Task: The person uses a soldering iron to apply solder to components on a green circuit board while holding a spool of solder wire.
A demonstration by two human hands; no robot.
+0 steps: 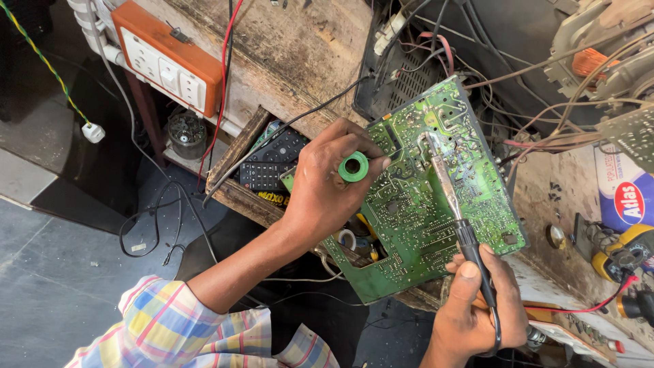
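A large green circuit board lies solder side up, tilted over the edge of a worn wooden bench. My left hand rests on the board's left edge and grips a small green spool, its hollow centre facing me. My right hand grips the black handle of a soldering iron. The iron's metal shaft runs up across the board, and its tip touches the board near the upper middle.
A wooden bench carries an orange and white socket strip. Black remote controls sit in an open drawer. Tangled wires and an open television chassis fill the upper right. A yellow multimeter with red lead lies at right.
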